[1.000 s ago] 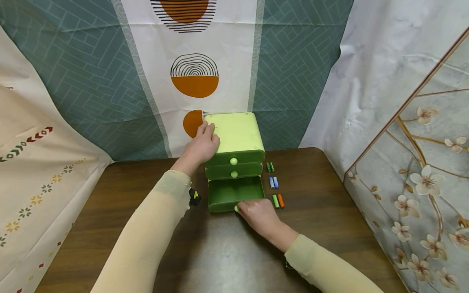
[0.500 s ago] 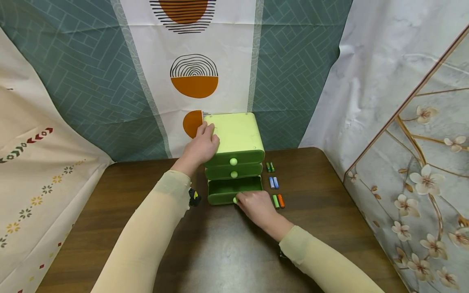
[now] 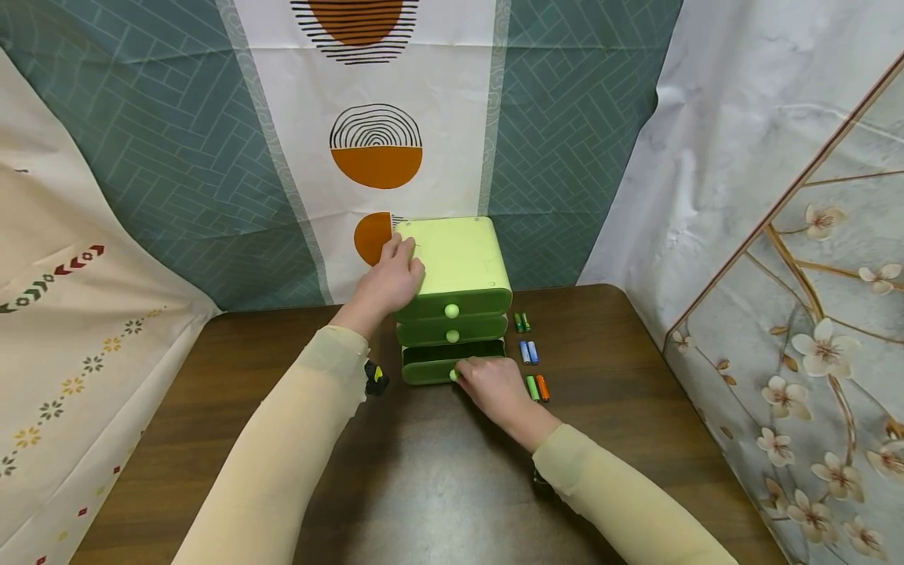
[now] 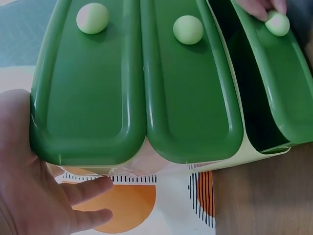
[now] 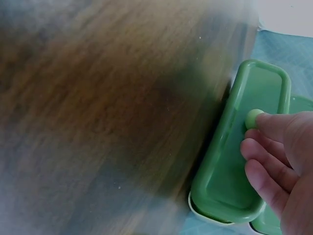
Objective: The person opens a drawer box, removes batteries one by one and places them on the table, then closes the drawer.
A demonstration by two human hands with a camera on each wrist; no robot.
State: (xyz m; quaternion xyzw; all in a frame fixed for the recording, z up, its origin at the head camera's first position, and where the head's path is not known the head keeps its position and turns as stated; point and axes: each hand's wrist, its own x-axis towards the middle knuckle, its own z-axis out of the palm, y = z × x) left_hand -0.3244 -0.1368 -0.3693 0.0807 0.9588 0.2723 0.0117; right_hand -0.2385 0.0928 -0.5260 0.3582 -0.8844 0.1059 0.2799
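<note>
A small drawer cabinet with a pale yellow-green top and green drawer fronts stands at the table's back. My left hand rests on the top's left edge. The left wrist view shows its fingers extended along the cabinet's side. With thumb and fingertips my right hand pinches the pale round knob of the bottom drawer. That drawer stands partly out, a dark gap behind its front. Above it, the middle drawer and top drawer are pushed in.
To the cabinet's right lie pairs of batteries on the table: small green ones, blue ones, and a light green battery beside an orange one. Patterned cloth hangs close behind the cabinet.
The bottom drawer has slid inward toward the cabinet, with my right hand moving along on its knob. The opening has narrowed. My left hand has stayed in place.
</note>
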